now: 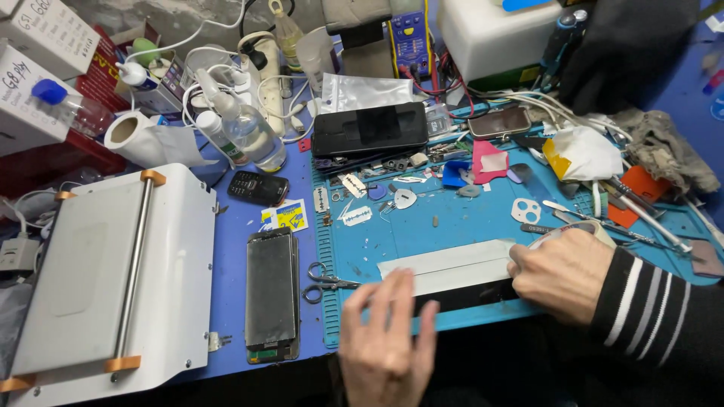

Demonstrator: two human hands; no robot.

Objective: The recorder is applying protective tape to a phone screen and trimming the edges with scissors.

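White laminating machine point(113, 279): it is placed at the left of the bench; nothing is seen on its plate.
Blue work mat point(452, 218): it is covered with small parts, razor blades and tools; the strip is laid along its near edge.
White strip point(452, 262): it is stretched flat on a dark flat piece, which is mostly hidden; it seems to be already laid down, and the pressing appears not finished.
Right hand point(562, 275): it is closed over the right end of the strip, and a tape roll point(577, 230) seems to be held under it.
Left hand point(388, 339): it is released, fingers spread, blurred, just near the strip's left part; a touch cannot be confirmed.
Phone screen point(271, 294): it is left untouched beside the small scissors point(326, 281).
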